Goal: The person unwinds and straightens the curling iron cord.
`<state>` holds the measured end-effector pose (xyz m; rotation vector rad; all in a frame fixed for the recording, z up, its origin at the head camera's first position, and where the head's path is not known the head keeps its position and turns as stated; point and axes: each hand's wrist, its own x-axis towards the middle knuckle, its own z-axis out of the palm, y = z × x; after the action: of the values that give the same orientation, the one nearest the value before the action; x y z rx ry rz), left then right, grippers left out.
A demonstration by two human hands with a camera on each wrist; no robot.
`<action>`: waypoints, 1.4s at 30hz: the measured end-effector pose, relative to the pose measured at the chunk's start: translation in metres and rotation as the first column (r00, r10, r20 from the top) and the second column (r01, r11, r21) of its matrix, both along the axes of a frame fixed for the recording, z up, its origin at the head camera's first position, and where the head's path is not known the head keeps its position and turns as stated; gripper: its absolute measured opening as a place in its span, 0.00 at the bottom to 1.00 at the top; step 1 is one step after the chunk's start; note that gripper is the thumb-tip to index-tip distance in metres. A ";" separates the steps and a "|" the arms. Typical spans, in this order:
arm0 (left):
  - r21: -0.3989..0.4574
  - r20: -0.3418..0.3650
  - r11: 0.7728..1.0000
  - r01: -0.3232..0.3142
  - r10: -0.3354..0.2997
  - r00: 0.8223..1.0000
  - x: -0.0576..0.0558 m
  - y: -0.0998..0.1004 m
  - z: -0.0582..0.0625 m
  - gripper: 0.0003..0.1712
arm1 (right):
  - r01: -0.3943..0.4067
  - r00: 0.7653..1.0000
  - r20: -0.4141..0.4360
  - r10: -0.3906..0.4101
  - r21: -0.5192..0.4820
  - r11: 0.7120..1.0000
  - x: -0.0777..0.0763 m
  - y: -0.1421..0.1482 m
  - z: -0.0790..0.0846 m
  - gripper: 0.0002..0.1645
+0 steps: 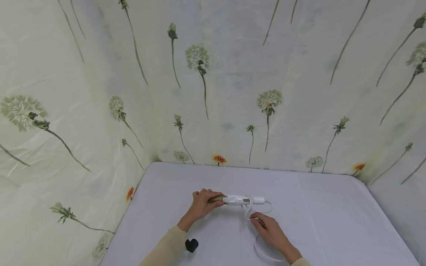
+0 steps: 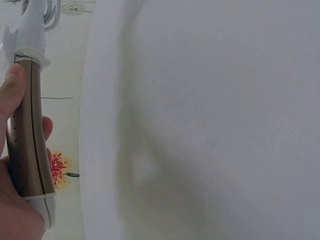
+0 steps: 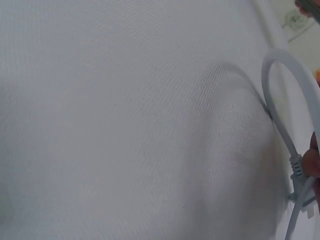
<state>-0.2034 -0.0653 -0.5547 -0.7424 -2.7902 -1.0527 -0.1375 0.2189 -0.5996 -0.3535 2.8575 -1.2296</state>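
A white and brown hair straightener (image 1: 235, 200) is held sideways above the table by my left hand (image 1: 202, 204), which grips its brown end. In the left wrist view the thumb lies along the brown shell (image 2: 27, 130), with fingertips showing on the other side. White cord (image 1: 249, 207) is wound round the white handle. My right hand (image 1: 273, 233) pinches the cord below the handle. The right wrist view shows a cord loop (image 3: 280, 56) and a ribbed plug end (image 3: 297, 167) by the fingers; the rest of that hand is out of frame.
A white cloth covers the table (image 1: 336, 221). A loose white cord loop (image 1: 263, 255) hangs or lies beneath my right hand; I cannot tell which. Beside my left sleeve is a small black heart-shaped thing (image 1: 191, 245). Flower-printed curtains (image 1: 229, 74) stand behind and at both sides.
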 end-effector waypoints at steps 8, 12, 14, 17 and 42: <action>-0.020 -0.026 1.000 -0.008 0.008 1.000 -0.001 0.002 0.003 0.20 | 0.031 1.000 -0.004 -0.030 0.028 0.999 0.002 -0.001 0.003 0.04; -0.038 -0.024 0.999 -0.030 0.029 0.999 0.000 0.002 0.005 0.21 | 0.048 0.996 -0.074 -0.045 0.040 0.998 0.007 0.001 0.006 0.02; -0.043 -0.022 0.998 -0.040 0.039 0.999 0.000 0.002 0.005 0.21 | 0.050 0.991 -0.129 -0.045 0.030 0.998 0.009 0.002 0.009 0.03; -0.048 -0.027 0.998 -0.050 0.049 0.998 0.000 0.001 0.003 0.22 | 0.031 0.975 -0.219 -0.029 0.008 0.999 0.011 0.004 0.016 0.06; -0.090 0.001 0.995 0.043 -0.044 0.999 0.001 -0.005 0.005 0.21 | 0.028 0.788 -0.614 -0.048 -0.043 0.999 -0.024 0.024 0.068 0.10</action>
<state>-0.2021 -0.0704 -0.5494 -0.8166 -2.8491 -0.9385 -0.1616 0.2432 -0.5318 -0.8507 3.3877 -1.3743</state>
